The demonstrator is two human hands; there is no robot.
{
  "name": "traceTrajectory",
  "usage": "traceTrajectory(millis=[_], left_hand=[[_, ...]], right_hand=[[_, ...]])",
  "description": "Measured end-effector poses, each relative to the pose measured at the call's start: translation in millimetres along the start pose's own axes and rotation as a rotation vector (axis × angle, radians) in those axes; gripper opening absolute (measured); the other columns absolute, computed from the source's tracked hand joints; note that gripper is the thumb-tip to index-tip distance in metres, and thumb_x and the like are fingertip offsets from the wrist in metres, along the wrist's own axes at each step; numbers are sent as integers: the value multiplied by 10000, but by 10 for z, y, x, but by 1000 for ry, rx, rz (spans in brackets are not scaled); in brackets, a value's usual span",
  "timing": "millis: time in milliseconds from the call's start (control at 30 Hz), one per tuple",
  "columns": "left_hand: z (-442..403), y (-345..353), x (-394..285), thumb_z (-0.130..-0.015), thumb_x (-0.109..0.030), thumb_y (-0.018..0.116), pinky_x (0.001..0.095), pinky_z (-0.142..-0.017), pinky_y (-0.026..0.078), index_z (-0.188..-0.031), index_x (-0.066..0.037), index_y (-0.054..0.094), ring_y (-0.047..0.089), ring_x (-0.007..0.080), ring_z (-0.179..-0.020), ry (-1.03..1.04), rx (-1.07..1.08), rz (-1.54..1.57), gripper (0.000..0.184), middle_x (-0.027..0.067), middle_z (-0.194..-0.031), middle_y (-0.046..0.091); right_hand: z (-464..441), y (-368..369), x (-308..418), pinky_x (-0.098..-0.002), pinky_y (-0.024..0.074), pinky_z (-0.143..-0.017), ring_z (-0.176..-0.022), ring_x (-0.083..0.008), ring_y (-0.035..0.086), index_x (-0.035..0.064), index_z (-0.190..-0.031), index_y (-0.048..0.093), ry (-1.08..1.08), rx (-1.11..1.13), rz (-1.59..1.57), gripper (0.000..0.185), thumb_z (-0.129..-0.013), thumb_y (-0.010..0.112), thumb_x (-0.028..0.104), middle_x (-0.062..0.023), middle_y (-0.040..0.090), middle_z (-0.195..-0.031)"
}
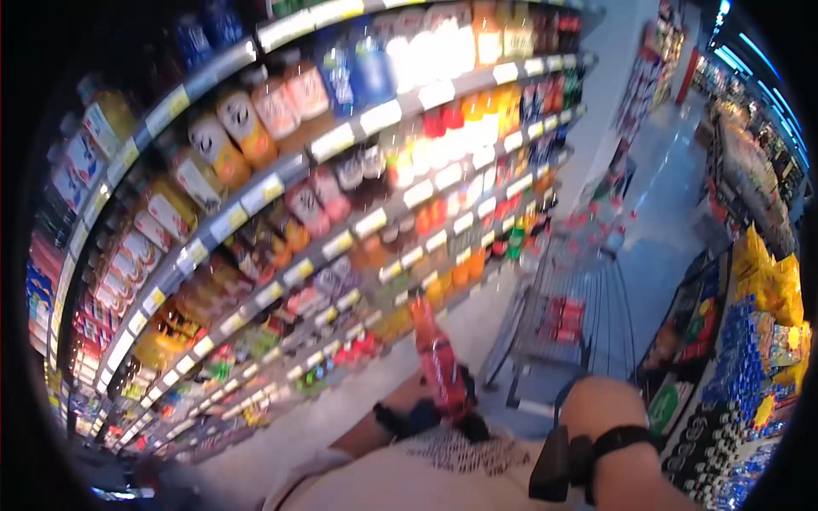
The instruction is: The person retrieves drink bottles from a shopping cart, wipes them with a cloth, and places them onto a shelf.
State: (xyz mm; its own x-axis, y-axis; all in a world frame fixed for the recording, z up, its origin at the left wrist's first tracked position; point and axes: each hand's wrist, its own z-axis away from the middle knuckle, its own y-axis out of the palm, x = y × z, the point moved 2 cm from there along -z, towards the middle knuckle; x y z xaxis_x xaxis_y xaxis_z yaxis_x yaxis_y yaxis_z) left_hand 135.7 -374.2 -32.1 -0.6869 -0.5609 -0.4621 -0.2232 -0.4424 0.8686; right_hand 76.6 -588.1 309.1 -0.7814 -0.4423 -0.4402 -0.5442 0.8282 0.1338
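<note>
Now: slim, glossy red plastic bottle (440,366), tilted | rising from shadowed left hand (426,415), clasped near its base (right hand (601,409): grip, can't tell)

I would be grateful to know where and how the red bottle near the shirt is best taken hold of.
I would grip the upper body of the red bottle, just below the tapering neck, coming from the picture's right. It leans, neck toward the shelves; that flank looks clear, and dark shapes crowd its lower end, where a hold seems harder.
</note>
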Motion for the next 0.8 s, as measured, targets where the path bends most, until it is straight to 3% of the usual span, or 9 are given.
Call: traceTrajectory(millis=[133,167,267,300,567,700,733,767,800], left_hand=[[35,-350,-255,-748,-350,866,452,-1038,490,-1425,-35,397,611,278,-1184,-10,102,-180,881,126,-1280,590],[55,-373,-402,-750,-342,861,471,-1026,497,-1401,-56,409,609,311,-1190,3,118,-218,843,141,-1258,591],[197,-367,-776,-766,-324,844,499,-1015,503,-1381,-72,412,610,353,-1188,65,88,-306,792,157,-1237,591],[275,-388,-886,-774,-318,837,504,-1016,503,-1382,-69,407,612,358,-1184,74,64,-336,785,157,-1237,590],[632,-818,-1493,-827,-221,787,529,-1014,507,-1405,-62,385,613,363,-1186,121,221,-163,722,168,-1205,608],[934,-1241,-1818,-805,-228,809,523,-1014,508,-1419,-57,370,612,338,-1195,146,79,-361,775,169,-1253,598],[1001,-1316,-1844,-801,-225,812,516,-1012,510,-1427,-57,364,614,333,-1192,158,92,-317,788,166,-1258,595],[1041,-1333,-1892,-797,-223,816,509,-1011,513,-1434,-58,357,616,329,-1188,177,111,-277,802,163,-1263,591],[1063,-1326,-1953,-793,-220,819,502,-1009,515,-1441,-59,351,618,324,-1185,198,129,-237,816,160,-1267,587]], right_hand=[[207,170,-398,-383,516,-1036,-1193,-263,633,-18,-1216,647,-266,-102,-41,317,-1017,552,209,-161,661,-1268],[314,115,-559,-399,502,-1039,-1179,-234,628,51,-1265,640,-328,-53,-192,317,-1014,575,233,-121,668,-1257],[476,420,-609,-377,516,-994,-1128,-216,636,68,-1241,650,730,-105,36,299,-1016,583,252,-104,671,-1229],[561,502,-656,-376,512,-999,-1142,-217,628,66,-1253,642,784,-102,33,313,-1020,573,263,-109,666,-1238],[776,1121,-1051,-366,483,-1037,-1259,-219,565,51,-1343,582,206,63,-31,427,-1049,493,347,-149,625,-1310],[932,1280,-1171,-361,468,-1056,-1318,-220,533,43,-1388,552,34,142,-51,485,-1063,453,390,-169,604,-1347],[1110,1280,-1320,-330,485,-1037,-1329,-219,527,13,-1379,548,-168,171,30,513,-1067,438,405,-200,594,-1353],[1316,1068,-1229,-376,481,-901,-1054,-225,567,53,-1132,582,148,289,-806,376,-1037,444,390,-117,589,-1101],[1738,991,-1114,-390,472,-789,-889,-226,572,83,-991,580,210,142,-1399,275,-994,474,337,-69,570,-951]])
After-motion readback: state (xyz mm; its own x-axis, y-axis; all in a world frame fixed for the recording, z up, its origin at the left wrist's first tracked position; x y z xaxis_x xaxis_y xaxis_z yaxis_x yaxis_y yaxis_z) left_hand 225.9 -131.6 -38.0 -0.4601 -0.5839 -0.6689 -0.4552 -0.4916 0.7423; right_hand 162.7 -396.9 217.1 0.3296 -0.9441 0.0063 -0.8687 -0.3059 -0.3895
